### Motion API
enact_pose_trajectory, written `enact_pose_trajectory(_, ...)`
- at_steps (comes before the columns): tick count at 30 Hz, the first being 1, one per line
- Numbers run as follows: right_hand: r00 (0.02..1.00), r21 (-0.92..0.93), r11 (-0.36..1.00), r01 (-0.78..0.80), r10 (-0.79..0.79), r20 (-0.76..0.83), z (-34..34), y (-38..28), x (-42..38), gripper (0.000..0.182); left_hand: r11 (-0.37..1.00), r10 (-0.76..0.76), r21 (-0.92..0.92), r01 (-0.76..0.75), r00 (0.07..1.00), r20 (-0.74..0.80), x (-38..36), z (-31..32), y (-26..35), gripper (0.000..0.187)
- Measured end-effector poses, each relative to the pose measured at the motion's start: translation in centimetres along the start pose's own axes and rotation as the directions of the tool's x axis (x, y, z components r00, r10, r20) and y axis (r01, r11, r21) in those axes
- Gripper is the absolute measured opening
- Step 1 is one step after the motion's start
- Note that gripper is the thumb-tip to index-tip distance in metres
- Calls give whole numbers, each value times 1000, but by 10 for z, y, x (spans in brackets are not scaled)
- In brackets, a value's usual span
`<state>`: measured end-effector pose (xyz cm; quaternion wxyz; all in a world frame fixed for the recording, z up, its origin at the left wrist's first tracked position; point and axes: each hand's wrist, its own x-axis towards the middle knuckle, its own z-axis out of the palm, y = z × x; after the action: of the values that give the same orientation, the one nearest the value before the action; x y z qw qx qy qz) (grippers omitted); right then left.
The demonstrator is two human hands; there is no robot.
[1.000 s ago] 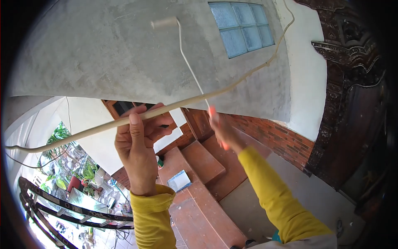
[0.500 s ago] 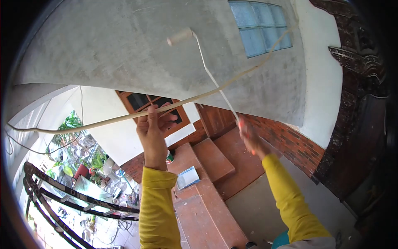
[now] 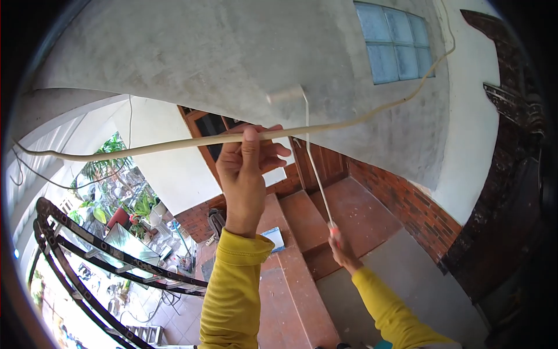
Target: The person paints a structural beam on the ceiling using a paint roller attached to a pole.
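My left hand [image 3: 245, 183] is raised in front of the wall, pinching a long pale cable [image 3: 168, 146] between thumb and fingers. The cable runs across the whole view, from the roof edge at left to the upper right of the wall. Lower right, my right hand [image 3: 344, 254] is wrapped round the handle of a paint roller [image 3: 311, 151]. Its thin white frame rises behind the cable, and the blurred roller sleeve [image 3: 285, 95] lies against the grey wall [image 3: 197, 58].
A glass-block window [image 3: 397, 43] is set in the wall at upper right. Below are red-brown steps [image 3: 279, 302] with a paint tray [image 3: 273, 239] on them. A dark ladder [image 3: 119, 259] leans in from the left. Carved dark wood [image 3: 514, 110] stands at the right edge.
The roller has come down the wall, and my right hand has dropped with it. My left hand still pinches the cable. The whole view has shifted slightly.
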<state>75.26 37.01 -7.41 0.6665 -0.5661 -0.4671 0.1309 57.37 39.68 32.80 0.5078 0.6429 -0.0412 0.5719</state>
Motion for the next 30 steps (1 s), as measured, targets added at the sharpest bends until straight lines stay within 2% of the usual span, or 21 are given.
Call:
enact_pose_trajectory(2, 993, -24, 994, -106, 107, 45, -15, 4, -1, 50, 1000, 1, 28, -1, 1000, -8, -2, -2, -1, 29)
enact_pose_trajectory(3, 990, -37, 991, -129, 130, 49, -26, -19, 0, 50, 1000, -3, 13, 3, 1000, -13, -3, -4, -2, 29)
enact_pose_trajectory(5, 971, -262, 940, 217, -236, -43, -40, -21, 33, 48, 1000, -7, -15, 6, 1000, -6, -3, -3, -3, 29)
enact_pose_trajectory(7, 977, -320, 933, 165, -199, -76, -40, -42, 91, 48, 1000, -14, -22, 14, 1000, -5, -3, -4, -2, 29)
enact_pose_trajectory(8, 991, -241, 964, 109, -123, -43, -42, -98, 112, 49, 1000, -17, -13, 17, 1000, 5, -3, -3, 1, 29)
enact_pose_trajectory(11, 999, -263, 965, -15, 24, 31, -41, -236, 183, 41, 1000, -25, 17, 25, 999, 28, -7, 2, 16, 30)
enact_pose_trajectory(14, 994, -210, 972, 103, -95, 46, -24, -333, 240, 39, 998, -11, 68, 6, 998, 60, -9, 10, 31, 32)
enact_pose_trajectory(15, 979, -212, 956, 202, -206, 6, -17, -344, 252, 39, 994, -10, 105, 3, 997, 72, -11, 11, 35, 33)
enact_pose_trajectory(18, 911, -408, 860, 307, -389, -135, 11, -327, 277, 43, 982, -45, 183, 36, 998, 40, -13, 19, 42, 35)
enact_pose_trajectory(19, 949, -346, 896, 279, -313, -47, 17, -312, 274, 45, 986, -70, 152, 63, 997, 37, -12, 16, 38, 36)
enact_pose_trajectory(20, 959, -304, 912, 276, -284, 17, 28, -287, 266, 45, 992, -17, 125, 11, 999, 48, -10, 16, 34, 36)
enact_pose_trajectory(22, 947, -237, 917, 321, -316, 62, 44, -195, 236, 49, 978, -134, 159, 136, 991, -18, -6, 9, 30, 33)
enact_pose_trajectory(23, 941, -207, 918, 338, -335, 52, 48, -137, 213, 53, 982, -74, 171, 79, 997, -37, -6, 11, 26, 32)
enact_pose_trajectory(25, 937, -150, 926, 346, -348, 14, 50, -32, 149, 62, 996, -50, 74, 50, 999, 1, -6, 7, 14, 33)
enact_pose_trajectory(27, 966, -68, 965, 255, -256, -16, 55, 4, 83, 67, 997, 33, 62, -34, 999, 11, 0, -3, -4, 31)
enact_pose_trajectory(28, 977, -25, 978, 209, -210, -32, 58, 22, 51, 69, 997, 9, 74, -8, 1000, -9, 0, -9, -5, 31)
enact_pose_trajectory(30, 1000, -9, 1000, 14, -14, 6, 53, 6, 3, 67, 994, -59, 92, 63, 997, -48, -5, -26, -1, 30)
